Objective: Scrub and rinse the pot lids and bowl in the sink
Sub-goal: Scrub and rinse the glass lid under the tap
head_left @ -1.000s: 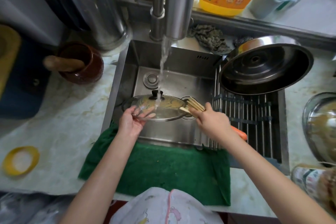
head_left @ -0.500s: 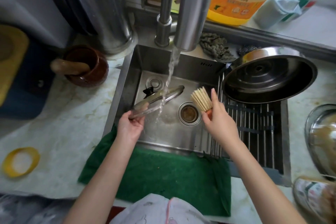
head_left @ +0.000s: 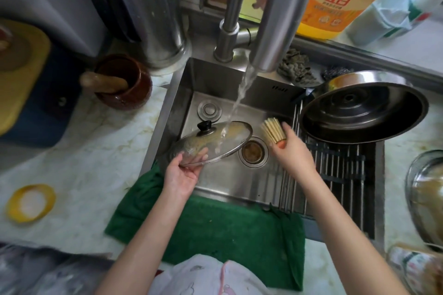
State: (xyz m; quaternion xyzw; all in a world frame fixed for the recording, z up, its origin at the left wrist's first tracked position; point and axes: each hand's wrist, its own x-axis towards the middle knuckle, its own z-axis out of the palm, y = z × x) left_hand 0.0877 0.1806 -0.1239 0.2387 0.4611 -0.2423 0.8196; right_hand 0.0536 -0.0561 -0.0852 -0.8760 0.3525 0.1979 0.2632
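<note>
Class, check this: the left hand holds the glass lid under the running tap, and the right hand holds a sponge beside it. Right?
One error: the right hand holds a bristle brush, not a sponge, as the head view shows. The left hand does hold the glass lid under the running tap.

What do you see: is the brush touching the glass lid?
Apart. The head view shows sink floor between the brush in the right hand and the glass lid.
</note>
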